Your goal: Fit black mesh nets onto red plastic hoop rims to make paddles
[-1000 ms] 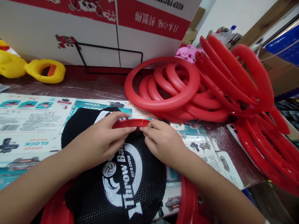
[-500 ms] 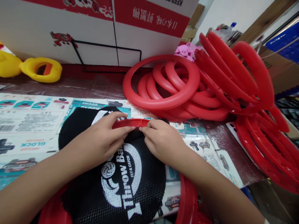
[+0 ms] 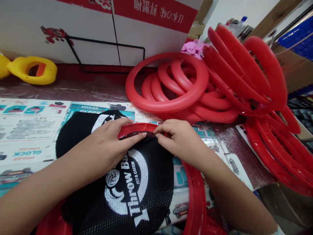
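Observation:
A round black mesh cloth [image 3: 156,179] with a white "Throw Ball" print lies across an open red plastic ring [image 3: 195,195]. The ring's channelled inner side faces up at its far rim and right side. My left hand [image 3: 110,140] holds the cloth's far edge to that rim, its thumb pressed on the mesh and its fingers reaching over the ring. Just right of that thumb, my right hand [image 3: 179,138] pinches the cloth edge between thumb and forefinger. More black fabric [image 3: 73,130] with white print shows beyond my left forearm; its lower part is hidden.
Several red rings [image 3: 166,106] are heaped behind my hands. Red ring halves [image 3: 244,75] stack at the right, with more below at the table edge. A black wire frame [image 3: 97,40] leans by a large white and red carton [image 3: 85,23]. A yellow toy part [image 3: 34,73] lies far left.
My right hand has shifted slightly right along the rim, and its fingers have drawn apart from my left thumb. More of the mesh edge now shows over the ring. The view has moved slightly.

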Demonstrator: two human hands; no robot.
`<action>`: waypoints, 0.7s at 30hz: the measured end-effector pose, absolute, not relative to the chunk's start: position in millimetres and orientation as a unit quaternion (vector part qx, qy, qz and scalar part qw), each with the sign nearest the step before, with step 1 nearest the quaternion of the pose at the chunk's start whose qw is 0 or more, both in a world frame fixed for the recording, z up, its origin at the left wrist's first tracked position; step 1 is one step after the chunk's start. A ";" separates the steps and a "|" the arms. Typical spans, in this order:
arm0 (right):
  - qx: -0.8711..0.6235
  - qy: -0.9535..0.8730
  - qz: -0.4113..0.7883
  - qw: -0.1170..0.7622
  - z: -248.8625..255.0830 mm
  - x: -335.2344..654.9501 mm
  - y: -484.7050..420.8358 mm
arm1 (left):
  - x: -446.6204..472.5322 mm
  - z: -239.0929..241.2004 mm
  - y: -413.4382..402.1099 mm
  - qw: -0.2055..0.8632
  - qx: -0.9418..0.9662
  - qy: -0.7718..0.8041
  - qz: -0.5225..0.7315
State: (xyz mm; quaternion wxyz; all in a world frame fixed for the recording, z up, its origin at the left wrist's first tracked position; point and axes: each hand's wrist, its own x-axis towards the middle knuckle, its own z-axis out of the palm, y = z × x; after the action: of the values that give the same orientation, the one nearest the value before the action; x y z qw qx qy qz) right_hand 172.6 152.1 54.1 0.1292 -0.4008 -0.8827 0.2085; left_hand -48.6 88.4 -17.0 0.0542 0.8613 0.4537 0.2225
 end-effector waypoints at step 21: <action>-0.359 -0.933 -0.008 -0.020 48.3 169.5 140.4 | -47.3 -22.4 88.9 0.054 0.857 0.465 0.217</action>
State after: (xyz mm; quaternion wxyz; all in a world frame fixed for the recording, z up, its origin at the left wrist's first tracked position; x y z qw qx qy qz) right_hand 169.5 140.4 48.3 -0.0201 -0.3589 -0.9331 -0.0084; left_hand -47.3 88.9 -22.4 0.0536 0.8568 0.4647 0.2170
